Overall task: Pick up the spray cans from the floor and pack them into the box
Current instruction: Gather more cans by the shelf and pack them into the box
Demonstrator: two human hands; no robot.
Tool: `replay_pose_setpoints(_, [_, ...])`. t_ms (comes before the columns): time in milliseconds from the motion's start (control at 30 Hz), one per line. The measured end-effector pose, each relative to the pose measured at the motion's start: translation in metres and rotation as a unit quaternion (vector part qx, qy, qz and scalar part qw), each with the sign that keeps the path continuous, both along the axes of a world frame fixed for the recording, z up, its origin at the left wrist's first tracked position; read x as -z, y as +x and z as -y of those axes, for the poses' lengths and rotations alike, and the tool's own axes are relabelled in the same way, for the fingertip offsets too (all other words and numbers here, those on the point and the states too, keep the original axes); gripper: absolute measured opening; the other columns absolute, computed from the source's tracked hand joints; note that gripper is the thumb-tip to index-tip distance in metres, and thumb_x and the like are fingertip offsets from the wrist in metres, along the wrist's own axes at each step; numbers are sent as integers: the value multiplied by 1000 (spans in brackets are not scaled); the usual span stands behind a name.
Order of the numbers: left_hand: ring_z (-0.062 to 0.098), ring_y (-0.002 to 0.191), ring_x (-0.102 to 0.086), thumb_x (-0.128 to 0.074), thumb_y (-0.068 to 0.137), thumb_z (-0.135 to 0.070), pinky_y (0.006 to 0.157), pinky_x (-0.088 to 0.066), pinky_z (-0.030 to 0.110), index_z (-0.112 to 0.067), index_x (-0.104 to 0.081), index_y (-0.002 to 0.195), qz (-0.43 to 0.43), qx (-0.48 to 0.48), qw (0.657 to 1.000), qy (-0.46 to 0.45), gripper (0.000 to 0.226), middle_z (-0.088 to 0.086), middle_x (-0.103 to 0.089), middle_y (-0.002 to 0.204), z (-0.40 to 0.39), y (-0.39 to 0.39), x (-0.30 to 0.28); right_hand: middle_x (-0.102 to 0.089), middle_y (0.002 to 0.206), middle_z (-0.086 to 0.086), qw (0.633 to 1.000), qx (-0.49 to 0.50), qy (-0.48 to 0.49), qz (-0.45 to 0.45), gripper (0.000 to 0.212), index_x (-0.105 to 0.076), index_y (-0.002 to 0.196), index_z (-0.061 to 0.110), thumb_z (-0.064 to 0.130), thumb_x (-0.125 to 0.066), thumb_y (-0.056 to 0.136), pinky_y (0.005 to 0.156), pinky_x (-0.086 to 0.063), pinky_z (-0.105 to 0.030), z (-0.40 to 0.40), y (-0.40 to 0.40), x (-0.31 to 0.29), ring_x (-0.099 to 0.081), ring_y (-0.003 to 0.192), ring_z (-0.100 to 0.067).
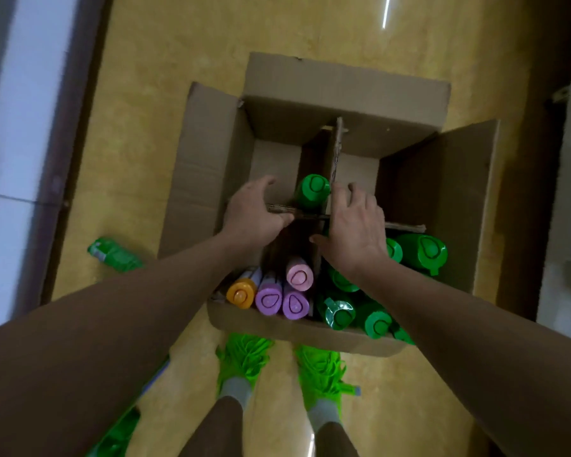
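Box (343, 94): cardboard, on yellow floor (145, 94), all flaps open; far flap up, side flaps out L and R.
Divider (337, 150): cardboard cross inside box, splits it into 4 compartments.
Left hand (256, 211): over centre of box, fingers curled on the cross strip of divider, L of the crossing; holds no can.
Right hand (355, 222): on divider at the crossing, fingers bent over the upright strip, thumb out to L; holds no can.
Green can, far side (312, 189): upright in far-left compartment, against divider, between the 2 hands, just beyond fingertips; not touched as far as seen.
Near-left compartment: orange-capped can (241, 293), two purple-capped cans (281, 301), pink-capped can (299, 275), below L wrist.
Near-right compartment: several green cans (421, 252), partly hidden under R forearm; exact count cannot tell.
Far-right compartment: contents not visible.
Loose can (114, 253): green, lying on its side on floor, L of box, well apart from both hands.
Lower-left edge: green item (119, 433), blurred, cannot tell what.
Feet: green fringed slippers (244, 357), grey socks, just short of near box wall.
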State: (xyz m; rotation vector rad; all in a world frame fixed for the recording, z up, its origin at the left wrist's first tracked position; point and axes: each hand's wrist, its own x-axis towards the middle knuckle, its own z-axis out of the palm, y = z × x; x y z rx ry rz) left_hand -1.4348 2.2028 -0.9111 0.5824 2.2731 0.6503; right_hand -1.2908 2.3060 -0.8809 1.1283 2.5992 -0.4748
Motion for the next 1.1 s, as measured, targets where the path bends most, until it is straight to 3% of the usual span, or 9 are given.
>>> replay_pose_setpoints(167, [23,120,-52,-84,70,-27,97,-41,30,-23,-54,134,-16,-122,992,23,71,1,-53,126,67,13,-6,-33,150,-21,995,-94,20,-23,90,-29,144,17,44,-77,74,106,-37,-49,28,-18,-12,-37,132,-39])
replay_pose_setpoints(267, [24,118,-55,-85,69,-33,93,-39,26,-25,-56,134,-38,-177,983,-14,72,5,-57,129,115,22,-18,-32,150,-22,986,-166,16,-20,86,-31,145,17,42,-75,75,106,-37,-49,57,-31,-15,-35,134,-40])
replay_pose_setpoints(400, [26,125,-50,-83,72,-37,102,-40,33,-26,-51,140,-27,-218,974,-53,76,5,-53,138,187,36,-24,-33,148,-20,967,-255,-17,-17,87,-27,147,20,45,-74,78,104,-38,-49,109,-51,-10,-36,131,-39])
replay_pose_setpoints(633, [28,124,-51,-82,74,-36,94,-40,32,-21,-51,139,-3,-370,923,-105,74,8,-55,138,315,66,0,-41,137,-17,924,-370,-92,-17,68,-34,140,19,36,-66,82,100,-38,-44,226,-79,19,-42,121,-36])
replay_pose_setpoints(767, [27,114,-57,-84,72,-34,92,-44,32,-19,-59,131,11,-420,903,-94,65,7,-62,127,378,87,18,-39,139,-18,904,-410,-120,11,73,-33,140,16,46,-68,83,99,-42,-48,293,-83,40,-41,125,-37])
replay_pose_setpoints(867, [23,99,-65,-85,72,-30,85,-48,28,-18,-67,117,74,-454,885,-71,50,3,-70,109,412,111,29,-44,134,-18,886,-450,-105,33,77,-34,142,12,48,-68,83,96,-42,-45,331,-80,53,-43,120,-36])
replay_pose_setpoints(1000, [13,101,-66,-79,76,-44,76,-35,16,-25,-73,101,156,-463,867,-96,33,-7,-72,99,448,137,47,-46,133,-17,876,-470,-100,45,82,-35,143,11,51,-70,81,99,-40,-43,377,-86,71,-44,121,-34])
replay_pose_setpoints(1100, [19,106,-64,-71,74,-65,79,-39,24,-23,-69,105,167,-506,833,-149,52,-4,-71,105,473,140,54,-47,134,-18,887,-443,-119,41,86,-36,144,10,51,-74,78,102,-37,-42,407,-102,78,-44,123,-34])
